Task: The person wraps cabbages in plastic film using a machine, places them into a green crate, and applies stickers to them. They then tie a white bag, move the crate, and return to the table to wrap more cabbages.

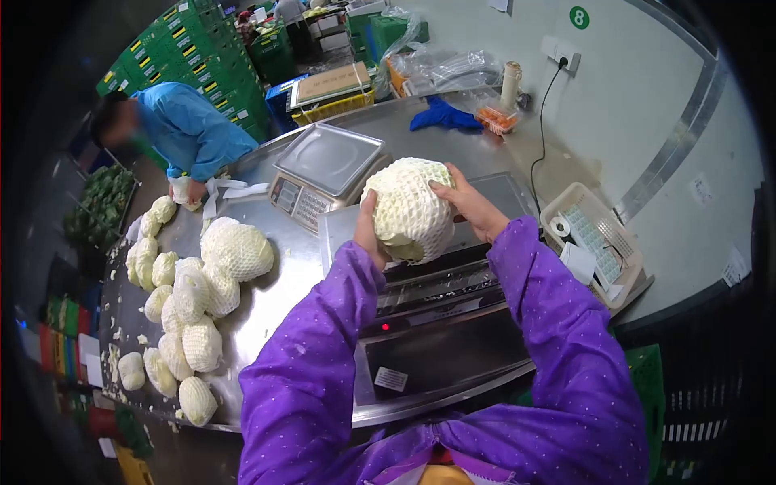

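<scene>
A large pale round vegetable in a white foam net (411,212) is held up between my two hands, over the wrapping machine (444,323). My left hand (369,233) presses on its left side, fingers partly hidden behind it. On the upper right side, my right hand (470,202) grips it with thumb and fingers. Through the net's lower opening, some bare pale green surface shows. Left of my hands, several more net-covered vegetables (237,249) lie in a group on the metal table (279,279).
Behind the held vegetable stands a weighing scale (331,159). A blue cloth (444,115) and an orange-filled tray (495,119) lie farther back. To the right is a beige basket (590,242). A co-worker in blue (190,125) bends over the table's far left edge.
</scene>
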### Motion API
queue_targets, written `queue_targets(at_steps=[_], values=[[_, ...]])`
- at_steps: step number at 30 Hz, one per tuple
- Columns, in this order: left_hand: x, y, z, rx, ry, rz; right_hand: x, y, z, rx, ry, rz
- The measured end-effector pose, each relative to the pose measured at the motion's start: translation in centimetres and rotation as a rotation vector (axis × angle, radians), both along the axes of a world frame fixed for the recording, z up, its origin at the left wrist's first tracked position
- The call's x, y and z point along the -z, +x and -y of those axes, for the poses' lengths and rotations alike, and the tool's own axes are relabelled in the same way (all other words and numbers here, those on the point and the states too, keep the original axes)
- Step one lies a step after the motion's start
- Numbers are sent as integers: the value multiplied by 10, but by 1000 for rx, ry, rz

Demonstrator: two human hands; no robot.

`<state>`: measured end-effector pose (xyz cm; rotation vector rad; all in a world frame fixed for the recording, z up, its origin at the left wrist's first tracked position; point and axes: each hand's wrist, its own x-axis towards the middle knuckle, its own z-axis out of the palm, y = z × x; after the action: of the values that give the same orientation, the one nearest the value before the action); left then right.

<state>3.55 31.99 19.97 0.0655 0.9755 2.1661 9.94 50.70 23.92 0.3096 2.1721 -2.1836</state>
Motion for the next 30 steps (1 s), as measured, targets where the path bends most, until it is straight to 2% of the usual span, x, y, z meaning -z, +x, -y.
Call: queue_targets(at_steps=[1, 4, 6, 7, 9, 12, 15, 18, 19, 21, 24, 25, 28, 29, 30], values=[[-2, 5, -6, -13, -9, -23, 4, -2, -10, -48, -29, 26], [-8, 12, 6, 13, -283, -67, 17, -1, -28, -128, 30, -14], [-5, 9, 21, -184, -621, -25, 14, 5, -46, -101, 81, -43], [-14, 14, 31, -240, -669, -132, 16, 11, -56, -90, 107, -48], [-15, 9, 63, -197, -736, -345, 26, 19, -89, -117, 264, -229], [-22, 10, 102, -138, -822, -514, 9, 45, -122, -279, 471, -200], [-14, 5, 127, -40, -1045, -1039, -5, 54, -132, -232, 604, -126], [-18, 13, 148, 187, -1328, -1809, 10, 65, -154, -627, 1383, -467], [-12, 15, 156, 259, -1246, -2021, 11, 71, -149, -712, 1440, -548], [-13, 21, 155, 528, -1240, -2163, 14, 86, -134, -894, 1533, -709], [-7, 14, 132, 787, -1183, -2283, 32, 71, -109, -982, 1530, -789], [-4, 12, 124, 807, -1121, -2348, 39, 65, -104, -947, 1478, -897], [11, 6, 112, 845, -984, -2377, 63, 60, -93, -868, 1234, -799], [18, 6, 109, 746, -939, -2359, 72, 61, -83, -682, 953, -726], [23, 8, 106, 756, -961, -2252, 74, 68, -80, -530, 562, -430]])
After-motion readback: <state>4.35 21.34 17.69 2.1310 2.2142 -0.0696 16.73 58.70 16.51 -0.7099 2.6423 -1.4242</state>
